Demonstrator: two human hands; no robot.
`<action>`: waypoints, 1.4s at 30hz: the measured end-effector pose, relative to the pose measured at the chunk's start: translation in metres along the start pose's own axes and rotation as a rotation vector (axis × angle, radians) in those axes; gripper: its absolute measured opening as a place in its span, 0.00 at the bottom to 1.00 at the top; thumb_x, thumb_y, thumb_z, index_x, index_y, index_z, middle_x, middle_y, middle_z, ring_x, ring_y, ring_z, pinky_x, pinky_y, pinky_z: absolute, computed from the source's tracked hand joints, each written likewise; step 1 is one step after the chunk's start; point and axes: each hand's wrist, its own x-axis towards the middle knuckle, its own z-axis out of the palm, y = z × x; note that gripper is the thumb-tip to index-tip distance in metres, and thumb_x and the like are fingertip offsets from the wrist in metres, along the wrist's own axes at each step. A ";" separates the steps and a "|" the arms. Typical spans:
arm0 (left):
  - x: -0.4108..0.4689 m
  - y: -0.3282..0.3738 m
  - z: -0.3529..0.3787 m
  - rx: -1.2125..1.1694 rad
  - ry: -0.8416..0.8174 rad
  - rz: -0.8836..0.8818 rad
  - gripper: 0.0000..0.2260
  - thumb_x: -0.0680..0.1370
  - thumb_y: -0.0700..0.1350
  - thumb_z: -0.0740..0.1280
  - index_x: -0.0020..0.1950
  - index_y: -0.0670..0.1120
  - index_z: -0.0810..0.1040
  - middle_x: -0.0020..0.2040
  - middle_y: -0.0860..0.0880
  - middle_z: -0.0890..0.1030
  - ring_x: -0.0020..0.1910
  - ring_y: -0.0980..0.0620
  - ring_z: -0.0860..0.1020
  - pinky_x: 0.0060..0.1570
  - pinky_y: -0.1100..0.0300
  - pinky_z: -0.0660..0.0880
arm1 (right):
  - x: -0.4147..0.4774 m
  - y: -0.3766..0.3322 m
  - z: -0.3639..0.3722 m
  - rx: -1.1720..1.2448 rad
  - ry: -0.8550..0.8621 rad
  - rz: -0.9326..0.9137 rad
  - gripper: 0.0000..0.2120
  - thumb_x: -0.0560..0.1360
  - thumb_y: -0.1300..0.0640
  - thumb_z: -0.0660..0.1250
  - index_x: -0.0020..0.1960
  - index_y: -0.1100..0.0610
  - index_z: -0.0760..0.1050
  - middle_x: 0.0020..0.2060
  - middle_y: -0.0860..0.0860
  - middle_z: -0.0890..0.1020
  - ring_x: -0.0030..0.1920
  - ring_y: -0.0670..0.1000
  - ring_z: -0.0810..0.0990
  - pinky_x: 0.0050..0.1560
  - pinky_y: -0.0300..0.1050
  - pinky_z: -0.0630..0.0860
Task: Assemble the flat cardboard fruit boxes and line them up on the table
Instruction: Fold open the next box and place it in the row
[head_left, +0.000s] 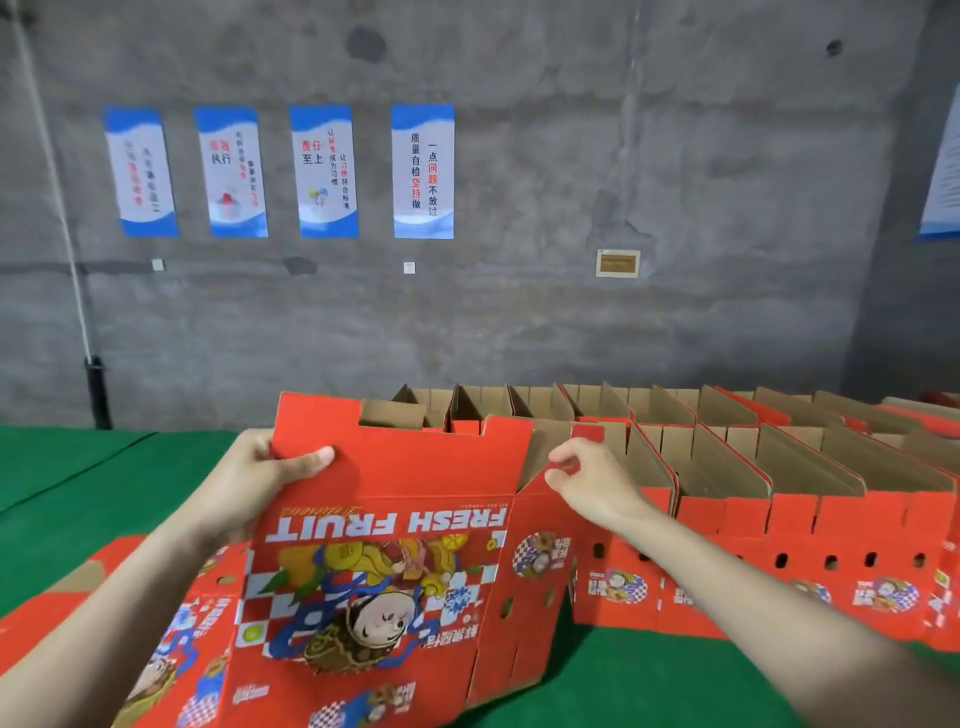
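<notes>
A red "FRESH FRUIT" cardboard box (395, 519) stands partly unfolded in front of me, its print upside down. My left hand (260, 483) grips its upper left flap, thumb on the red front face. My right hand (587, 480) is at the box's upper right corner, thumb and fingers curled at the edge of the side panel. More flat red cardboard (171, 660) lies under the box at the lower left. To the right, several assembled red boxes (779, 525) with brown insides stand in two rows.
The table has a green cover (78, 488), bare at the left and along the front right. Behind it rises a grey concrete wall (519, 322) with several blue-and-white posters (423, 171). A black pipe (97, 389) stands at the far left.
</notes>
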 end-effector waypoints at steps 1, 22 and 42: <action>0.002 0.002 -0.004 -0.032 -0.008 0.001 0.03 0.69 0.39 0.71 0.38 0.39 0.82 0.37 0.36 0.83 0.30 0.42 0.82 0.27 0.54 0.79 | -0.002 0.005 0.001 -0.027 -0.024 -0.009 0.15 0.77 0.56 0.66 0.62 0.56 0.74 0.60 0.50 0.77 0.58 0.49 0.76 0.59 0.41 0.69; 0.000 -0.018 0.041 0.410 -0.689 0.017 0.15 0.72 0.58 0.69 0.52 0.51 0.84 0.53 0.54 0.84 0.55 0.56 0.81 0.54 0.68 0.72 | -0.049 0.042 -0.068 0.144 -0.063 0.109 0.21 0.82 0.46 0.53 0.65 0.62 0.67 0.22 0.52 0.80 0.21 0.46 0.77 0.27 0.35 0.71; -0.016 -0.042 0.100 0.872 -0.110 0.028 0.33 0.73 0.66 0.39 0.37 0.43 0.73 0.49 0.38 0.80 0.51 0.40 0.78 0.52 0.56 0.70 | -0.065 0.084 -0.057 -0.169 0.117 -0.045 0.18 0.82 0.49 0.50 0.37 0.54 0.64 0.28 0.50 0.74 0.31 0.50 0.77 0.37 0.48 0.72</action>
